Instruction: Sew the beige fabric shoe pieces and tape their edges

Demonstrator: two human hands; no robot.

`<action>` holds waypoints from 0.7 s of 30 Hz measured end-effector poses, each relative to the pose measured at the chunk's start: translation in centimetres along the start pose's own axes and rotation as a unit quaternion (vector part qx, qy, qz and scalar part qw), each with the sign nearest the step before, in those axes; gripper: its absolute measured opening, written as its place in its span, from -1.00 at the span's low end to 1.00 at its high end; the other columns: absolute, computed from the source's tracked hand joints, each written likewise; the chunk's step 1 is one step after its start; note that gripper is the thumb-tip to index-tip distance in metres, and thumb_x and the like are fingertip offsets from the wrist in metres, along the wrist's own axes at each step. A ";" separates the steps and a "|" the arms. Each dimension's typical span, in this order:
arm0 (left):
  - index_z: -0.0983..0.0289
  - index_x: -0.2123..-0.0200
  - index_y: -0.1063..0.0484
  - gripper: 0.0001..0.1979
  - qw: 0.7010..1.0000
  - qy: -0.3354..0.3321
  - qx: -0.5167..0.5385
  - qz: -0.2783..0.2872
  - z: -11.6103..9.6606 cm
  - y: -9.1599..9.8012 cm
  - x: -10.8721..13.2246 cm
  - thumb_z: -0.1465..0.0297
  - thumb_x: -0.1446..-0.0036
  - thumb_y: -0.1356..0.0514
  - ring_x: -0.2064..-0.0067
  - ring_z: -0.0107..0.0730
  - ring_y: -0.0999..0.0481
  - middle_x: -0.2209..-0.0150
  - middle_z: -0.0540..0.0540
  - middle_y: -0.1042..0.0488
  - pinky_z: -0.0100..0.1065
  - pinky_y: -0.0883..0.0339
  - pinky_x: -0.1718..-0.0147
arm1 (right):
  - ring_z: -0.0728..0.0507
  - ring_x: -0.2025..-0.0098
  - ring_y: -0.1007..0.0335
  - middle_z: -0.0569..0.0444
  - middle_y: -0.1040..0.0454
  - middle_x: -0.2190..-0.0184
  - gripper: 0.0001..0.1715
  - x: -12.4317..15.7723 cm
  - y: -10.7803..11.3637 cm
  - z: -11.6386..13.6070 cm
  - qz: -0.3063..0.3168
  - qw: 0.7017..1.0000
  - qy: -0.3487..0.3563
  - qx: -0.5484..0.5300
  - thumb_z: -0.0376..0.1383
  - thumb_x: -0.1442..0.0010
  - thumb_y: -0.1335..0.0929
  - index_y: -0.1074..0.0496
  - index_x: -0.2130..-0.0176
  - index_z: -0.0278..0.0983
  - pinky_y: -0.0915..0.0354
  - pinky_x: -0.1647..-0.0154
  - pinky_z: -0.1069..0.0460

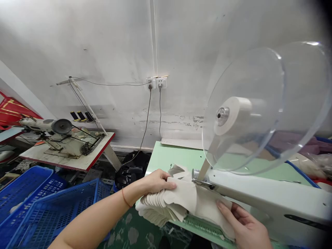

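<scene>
My left hand [157, 181] pinches an off-white fabric piece [183, 194] between thumb and fingers, above a bunch of similar cut pieces [154, 207] that hangs over the table's front edge. Closed on the right end of another off-white fabric piece [209, 205] is my right hand [242, 223], its thumb on top. Both pieces meet under the metal guide [203, 180] of a white machine arm [246, 189]. From a roll of white tape [233, 116] between large clear discs [251, 79], a strip [204, 168] runs down to that guide.
A pale green tabletop [178, 155] carries the machine. To the left stands a sewing machine [64, 138] on its own table with dark thread spools [81, 116]. Blue plastic crates [64, 211] sit on the floor. Cords run to wall sockets [157, 83].
</scene>
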State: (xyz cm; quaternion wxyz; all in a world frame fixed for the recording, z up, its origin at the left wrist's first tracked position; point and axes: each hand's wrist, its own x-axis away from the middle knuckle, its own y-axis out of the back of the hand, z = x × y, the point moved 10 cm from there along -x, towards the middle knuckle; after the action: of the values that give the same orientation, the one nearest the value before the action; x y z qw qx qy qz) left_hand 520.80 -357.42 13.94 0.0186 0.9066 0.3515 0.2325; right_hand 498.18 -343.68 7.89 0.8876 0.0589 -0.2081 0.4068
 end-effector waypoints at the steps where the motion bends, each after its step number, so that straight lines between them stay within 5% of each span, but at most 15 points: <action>1: 0.33 0.53 -0.42 -0.66 1.000 0.014 0.021 0.012 0.5 -0.2 -0.6 0.15 0.16 -0.35 0.50 -0.49 -0.27 0.57 -0.07 -0.32 -0.44 -0.15 0.48 | -0.16 0.15 -0.46 0.10 -0.61 0.24 -0.46 -0.4 -0.5 -0.5 0.014 0.999 -0.012 -0.043 -0.12 0.28 -0.59 -0.55 0.26 -0.25 -0.43 0.26 0.18; 8: 0.31 0.51 -0.47 -0.54 0.995 0.051 0.081 0.041 2.5 -0.6 -2.7 0.06 0.35 -0.43 0.47 -0.47 -0.32 0.54 -0.05 -0.40 -0.40 -0.22 0.41 | -0.22 0.12 -0.49 0.10 -0.61 0.22 -0.48 -1.3 -2.0 -2.2 0.049 0.986 -0.088 -0.131 -0.18 0.27 -0.60 -0.54 0.24 -0.22 -0.48 0.30 0.14; 15: 0.32 0.50 -0.48 -0.47 0.991 0.087 0.092 0.051 4.0 -0.2 -5.5 0.05 0.47 -0.46 0.49 -0.45 -0.34 0.54 -0.02 -0.43 -0.38 -0.23 0.41 | -0.18 0.42 -0.47 0.07 -0.60 0.44 -0.45 -3.7 -2.4 -0.4 0.020 0.983 -0.042 -0.175 -0.31 0.36 -0.60 -0.54 0.27 -0.34 -0.42 0.58 0.07; 18: 0.32 0.54 -0.45 -0.48 0.993 0.083 0.077 0.039 4.6 0.0 -5.3 -0.02 0.37 -0.41 0.55 -0.51 -0.26 0.61 -0.07 -0.35 -0.43 -0.14 0.49 | -0.16 0.53 -0.43 0.03 -0.58 0.52 -0.54 -3.1 -2.7 -0.9 0.035 0.982 -0.054 -0.179 -0.26 0.32 -0.60 -0.54 0.36 -0.38 -0.42 0.58 0.00; 21: 0.33 0.53 -0.46 -0.50 0.993 0.056 0.084 0.063 5.1 -1.0 -3.4 -0.03 0.25 -0.37 0.49 -0.50 -0.31 0.56 -0.03 -0.40 -0.44 -0.19 0.44 | -0.13 0.47 -0.48 0.05 -0.60 0.48 -0.61 -1.0 -3.0 -4.0 0.058 0.980 -0.053 -0.185 -0.05 0.09 -0.51 -0.56 0.33 -0.27 -0.46 0.42 0.00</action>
State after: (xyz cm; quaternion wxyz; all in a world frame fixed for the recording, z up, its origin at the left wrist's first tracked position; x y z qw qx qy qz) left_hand 520.22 -358.19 7.85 -0.0919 0.9107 0.3126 0.2539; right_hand 501.13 -345.29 4.07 0.8457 -0.0974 -0.3296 0.4083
